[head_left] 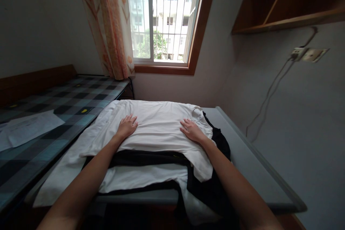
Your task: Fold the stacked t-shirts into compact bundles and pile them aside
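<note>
along the near edge of the grey worktop (159,198), a lower white garment (140,176) shows between dark layers, and a pale piece of cloth dangles past that edge toward its right half. above it, a black garment (151,158) peeks out as a dark band and spreads further toward the right edge. on top lies the white t-shirt (159,125), spread over the middle of the worktop and reaching back toward its far edge, one sleeve (201,170) flopping toward the near edge.

the left hand (126,126) and right hand (192,130) both rest palm down on this shirt, well apart. each grip is wide and flat, fingers loosely spread, with no cloth visibly pinched.

the shirt lies directly under both grips. its long axis runs left to right, roughly along the near edge, with the neckline (198,114) at the right end. the right hand is nearer to that neckline, just on its near side; the left hand is nearer to the opposite end, toward the left edge.

past the left edge is a bed with a checked cover (107,95); beyond the far edge, a curtain (114,25) hangs beside a barred window (169,18).
</note>
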Action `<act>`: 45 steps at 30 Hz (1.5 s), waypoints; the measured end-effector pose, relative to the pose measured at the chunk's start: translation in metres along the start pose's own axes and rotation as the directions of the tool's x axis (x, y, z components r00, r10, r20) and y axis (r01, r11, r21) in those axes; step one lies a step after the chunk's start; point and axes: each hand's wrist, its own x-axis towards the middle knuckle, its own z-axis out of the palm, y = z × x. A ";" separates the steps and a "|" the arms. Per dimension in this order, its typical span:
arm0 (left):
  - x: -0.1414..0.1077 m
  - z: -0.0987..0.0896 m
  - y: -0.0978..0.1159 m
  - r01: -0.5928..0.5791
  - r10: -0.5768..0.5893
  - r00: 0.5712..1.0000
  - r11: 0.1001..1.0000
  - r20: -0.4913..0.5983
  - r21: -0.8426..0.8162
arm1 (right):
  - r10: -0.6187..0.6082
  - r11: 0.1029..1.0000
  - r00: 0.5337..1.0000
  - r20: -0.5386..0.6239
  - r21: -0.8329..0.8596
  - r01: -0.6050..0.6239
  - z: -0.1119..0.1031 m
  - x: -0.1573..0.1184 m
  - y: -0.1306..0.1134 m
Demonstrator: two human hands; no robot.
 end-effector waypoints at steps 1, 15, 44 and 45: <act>0.000 -0.002 -0.001 0.014 -0.014 1.000 1.000 0.014 -0.004 | -0.003 1.000 1.000 -0.003 0.001 0.003 0.000 0.000 0.000; 0.004 -0.012 -0.063 0.399 -0.400 0.917 0.916 -0.004 -0.031 | -0.009 1.000 1.000 -0.010 0.027 0.009 0.002 0.000 0.003; 0.003 0.003 -0.012 -0.182 0.186 0.982 0.977 0.027 -0.108 | -0.017 0.998 0.998 -0.053 0.064 0.020 0.001 -0.001 0.002; 0.003 0.003 -0.012 -0.187 0.191 0.981 0.976 0.026 -0.109 | -0.024 0.995 0.997 -0.077 0.094 0.031 0.000 -0.001 0.003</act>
